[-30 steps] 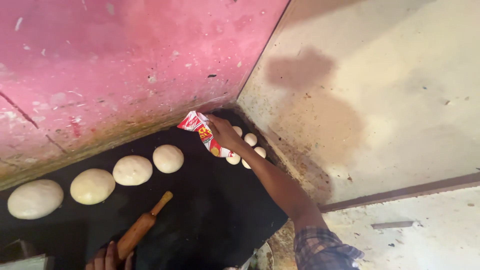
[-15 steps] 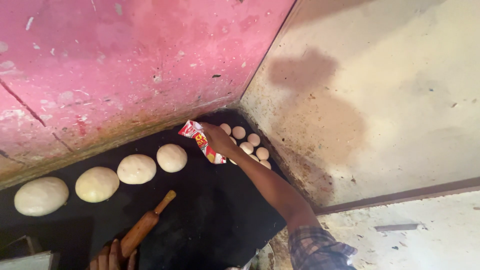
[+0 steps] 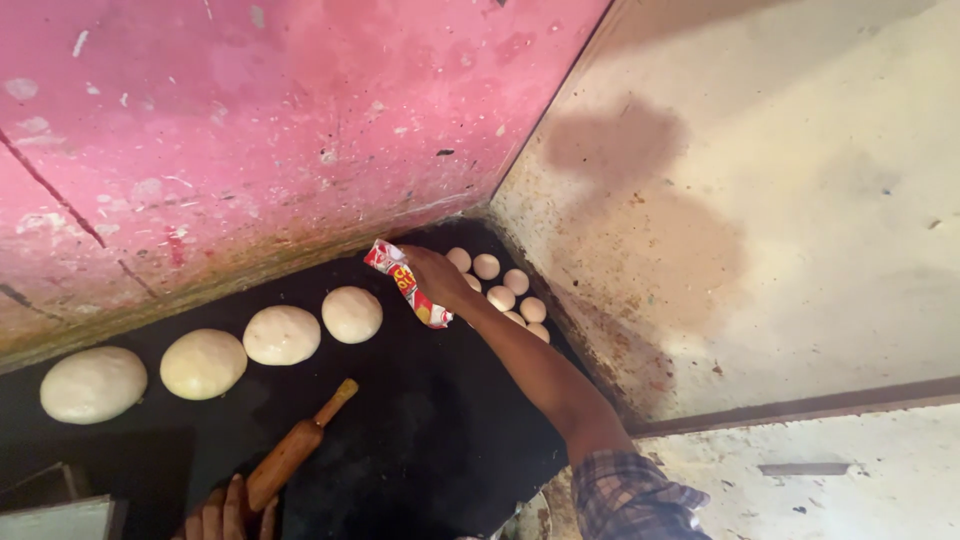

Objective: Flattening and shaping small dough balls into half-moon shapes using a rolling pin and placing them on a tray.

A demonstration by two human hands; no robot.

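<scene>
Lying slantwise in the back corner of the black worktop (image 3: 420,440), the red-and-white packet (image 3: 407,284) is gripped by the closed fingers of the right hand (image 3: 437,277), just beside the small dough balls (image 3: 502,283). The rolling pin (image 3: 293,448) is clasped by the left hand (image 3: 228,512). Compared with earlier frames, the packet is seen farther from the flattened rounds (image 3: 352,314).

A red and white packet (image 3: 407,283) is lying tilted in the right hand (image 3: 437,276), just beside the small dough balls (image 3: 500,283), while a wooden rolling pin (image 3: 297,447) is lying slanted in the left hand (image 3: 228,512).
</scene>
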